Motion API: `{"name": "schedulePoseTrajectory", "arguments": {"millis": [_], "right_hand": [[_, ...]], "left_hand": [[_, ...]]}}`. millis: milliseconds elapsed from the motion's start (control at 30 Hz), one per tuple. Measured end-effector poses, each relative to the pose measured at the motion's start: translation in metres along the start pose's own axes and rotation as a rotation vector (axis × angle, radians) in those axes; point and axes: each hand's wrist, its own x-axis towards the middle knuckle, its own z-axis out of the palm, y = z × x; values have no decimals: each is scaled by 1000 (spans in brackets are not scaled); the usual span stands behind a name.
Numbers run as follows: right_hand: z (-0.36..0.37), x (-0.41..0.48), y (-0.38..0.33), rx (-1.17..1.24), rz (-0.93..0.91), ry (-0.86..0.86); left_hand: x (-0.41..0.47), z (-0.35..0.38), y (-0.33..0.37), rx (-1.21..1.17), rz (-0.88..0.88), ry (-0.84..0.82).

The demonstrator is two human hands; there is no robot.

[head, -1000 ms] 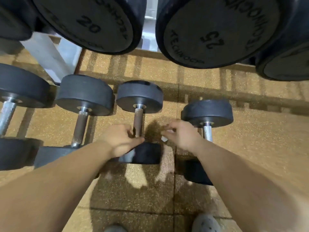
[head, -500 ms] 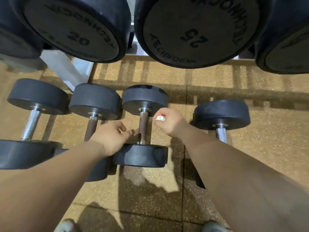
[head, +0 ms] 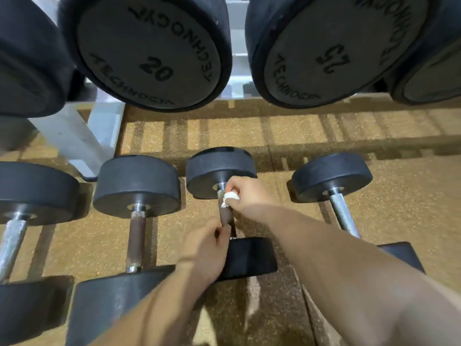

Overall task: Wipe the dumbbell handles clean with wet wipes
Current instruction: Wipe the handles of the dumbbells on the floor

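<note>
Several black dumbbells lie on the tan floor. The third one (head: 220, 168) has a rusty brown handle (head: 224, 216). My right hand (head: 245, 194) pinches a small crumpled white wipe (head: 230, 197) against the far end of that handle, close to the far weight head. My left hand (head: 207, 248) holds the near end of the same handle, just above the near weight head (head: 249, 258). To the left lies another dumbbell with a brown handle (head: 136, 239).
A shiny-handled dumbbell (head: 343, 213) lies to the right and another (head: 12, 243) at far left. Overhead, big plates marked 20 (head: 149, 53) and 25 (head: 329, 46) sit on a white rack (head: 74, 138). Bare rubber floor stretches to the right.
My right hand has moved the wipe onto the far end of the handle. My left hand has closed on its near end. The camera has moved closer.
</note>
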Motion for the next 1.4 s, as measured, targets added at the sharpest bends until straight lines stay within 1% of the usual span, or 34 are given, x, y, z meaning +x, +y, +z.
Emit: {"name": "schedulePoseTrajectory", "arguments": {"millis": [33,100,200,267,400,433,533,600,667,767,833,867,900,1000,1033,1067,1133,1167,1200,1267,1333,1400], "right_hand": [[3,2,1,-33,-18,51],[10,4,4,-78,-41,55],[17,4,12,-14,-24,80],[21,1,14,22,-51,90],[27,-14,16,46,-248,-20],[24,-16,19,51,-252,-57],[17,-17,31,92,-168,-135],[19,-9,29,84,-173,-81],[21,9,20,25,-202,-7],[23,33,8,-63,-204,31],[27,31,13,-28,-203,45],[28,25,20,0,-232,45],[28,16,28,19,-272,9],[24,-7,48,126,-275,-242],[24,-9,49,132,-302,-259],[24,-7,47,106,-352,-225],[28,6,41,68,-427,-85],[28,13,37,64,-403,1],[28,20,34,67,-342,81],[30,28,32,75,-220,172],[33,18,34,80,-224,153],[33,2,40,84,-325,63]], "left_hand": [[-6,3,-3,-43,24,30],[-16,4,-7,-88,38,86],[-17,6,-12,-93,6,105],[-16,6,-13,-100,7,110],[-16,12,-15,-111,20,132],[-16,13,-16,-119,35,149],[-15,19,-20,-108,101,189],[-16,22,-21,-114,133,214],[-17,24,-20,-132,151,248],[-19,26,-23,-167,164,288],[-18,26,-29,-195,169,301],[-18,26,-32,-210,167,305],[-17,25,-35,-224,167,306],[-16,24,-41,-246,194,299],[-16,23,-42,-242,206,298],[-15,22,-42,-234,212,296],[-15,21,-40,-220,207,287],[-15,21,-38,-218,202,285],[-15,22,-37,-216,200,289],[-15,24,-36,-224,203,300],[-16,26,-34,-245,204,303],[-17,27,-32,-266,189,307]]}}
